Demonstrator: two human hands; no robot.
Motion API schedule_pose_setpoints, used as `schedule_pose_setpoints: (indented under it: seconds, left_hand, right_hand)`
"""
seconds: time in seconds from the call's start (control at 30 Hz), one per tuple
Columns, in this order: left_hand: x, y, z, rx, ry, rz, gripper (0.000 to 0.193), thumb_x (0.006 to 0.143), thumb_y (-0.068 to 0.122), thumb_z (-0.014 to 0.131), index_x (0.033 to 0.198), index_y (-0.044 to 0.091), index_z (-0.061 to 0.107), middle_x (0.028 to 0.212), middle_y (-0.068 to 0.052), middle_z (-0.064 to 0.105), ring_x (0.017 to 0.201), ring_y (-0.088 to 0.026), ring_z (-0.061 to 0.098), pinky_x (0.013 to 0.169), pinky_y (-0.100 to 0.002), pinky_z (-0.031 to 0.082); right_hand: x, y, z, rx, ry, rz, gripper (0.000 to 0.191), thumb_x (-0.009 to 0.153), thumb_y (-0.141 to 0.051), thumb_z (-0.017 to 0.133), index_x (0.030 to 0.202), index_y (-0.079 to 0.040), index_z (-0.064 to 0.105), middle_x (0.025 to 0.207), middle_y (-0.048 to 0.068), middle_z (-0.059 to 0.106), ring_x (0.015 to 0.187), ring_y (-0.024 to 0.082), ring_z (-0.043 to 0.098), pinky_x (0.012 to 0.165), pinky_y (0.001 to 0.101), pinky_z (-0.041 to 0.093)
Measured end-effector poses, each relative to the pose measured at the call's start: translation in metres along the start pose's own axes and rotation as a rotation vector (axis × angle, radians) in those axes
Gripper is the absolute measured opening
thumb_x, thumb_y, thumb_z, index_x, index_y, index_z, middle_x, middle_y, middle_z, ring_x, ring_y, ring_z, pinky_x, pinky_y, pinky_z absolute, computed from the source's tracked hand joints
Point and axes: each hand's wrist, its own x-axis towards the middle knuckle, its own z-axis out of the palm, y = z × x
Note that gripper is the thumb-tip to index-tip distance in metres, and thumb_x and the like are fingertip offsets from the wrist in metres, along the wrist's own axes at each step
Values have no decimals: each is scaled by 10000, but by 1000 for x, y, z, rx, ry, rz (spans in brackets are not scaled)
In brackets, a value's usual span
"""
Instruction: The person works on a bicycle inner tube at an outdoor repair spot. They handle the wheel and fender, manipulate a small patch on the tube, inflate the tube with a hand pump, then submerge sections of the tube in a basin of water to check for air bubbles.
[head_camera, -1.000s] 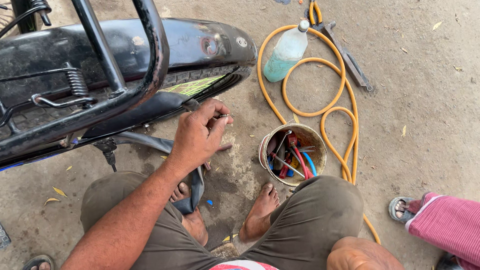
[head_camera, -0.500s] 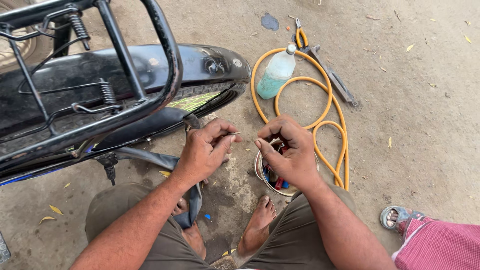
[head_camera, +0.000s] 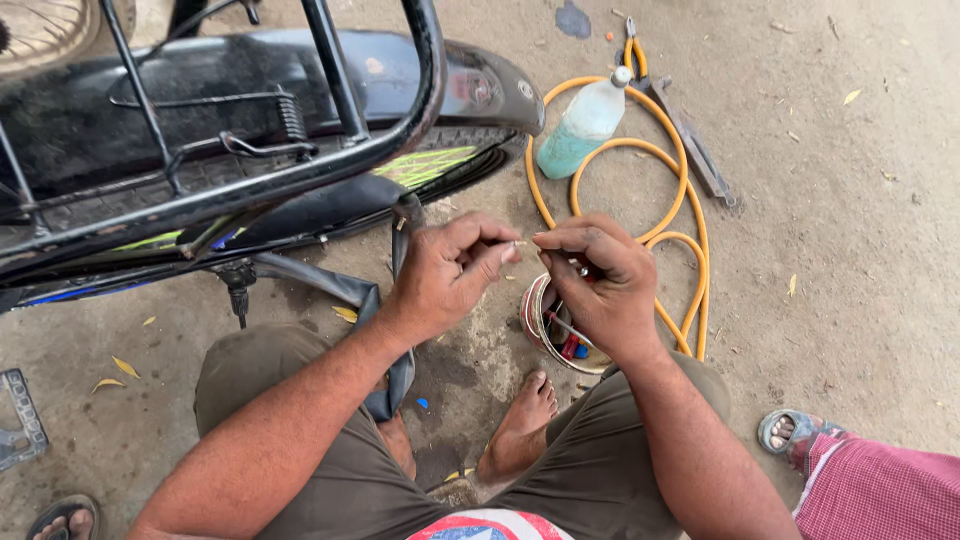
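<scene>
My left hand (head_camera: 450, 272) and my right hand (head_camera: 600, 285) meet fingertip to fingertip over a small thin object (head_camera: 523, 243) that both pinch; I cannot tell what it is. Right under my right hand stands a round metal tin (head_camera: 537, 318) with red and blue tools in it, mostly hidden by the hand. A black inner tube (head_camera: 340, 285) hangs out from under the bicycle's rear wheel (head_camera: 430, 170) and runs down past my left wrist. I squat with my bare right foot (head_camera: 520, 420) next to the tin.
A black bicycle with a rear carrier rack (head_camera: 300, 170) fills the upper left. An orange hose (head_camera: 690, 230) coils on the ground at the right, with a plastic bottle of bluish liquid (head_camera: 583, 125) and a metal tool (head_camera: 690, 140) beside it. Another person's sandalled foot (head_camera: 790, 432) is at lower right.
My right hand came up into view over the tin and joined my left hand. Both hands now pinch the small object together. The view has shifted slightly lower on the bicycle.
</scene>
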Motion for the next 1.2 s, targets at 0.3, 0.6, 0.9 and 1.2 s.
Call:
schedule_pose_setpoints:
  seconds: [0.3,0.6,0.9,1.2]
  left_hand:
    - [1,-1,7,-282,-107,-105,163,1000,89,639,1123,-8,682,941,-40,728,805,-61,690,705,-226,598]
    - [1,-4,5,-421,-167,-100,161,1026,132,630,1110,3,675,928,-41,716,800,-77,661,726,-239,575]
    - [0,-12,6,-523,-179,-177,158,1024,141,641,1089,6,691,870,-37,711,767,-77,650,687,-240,545]
    - [5,-7,1,-350,-203,-185,146,1001,138,658,1051,10,707,836,-45,740,729,-68,663,631,-222,537]
  right_hand:
    - [2,-5,1,159,-61,109,107,892,22,770,981,-17,726,910,29,732,694,28,632,583,190,494]
    - [-2,13,-6,284,-117,106,93,902,22,735,987,24,699,966,83,739,839,79,698,714,230,580]
    - [-4,19,-4,415,-165,129,97,912,39,724,1003,49,693,985,99,731,883,97,712,764,250,606]
    - [0,13,-5,384,-184,198,105,896,46,720,999,31,706,961,74,741,867,75,711,751,250,612]
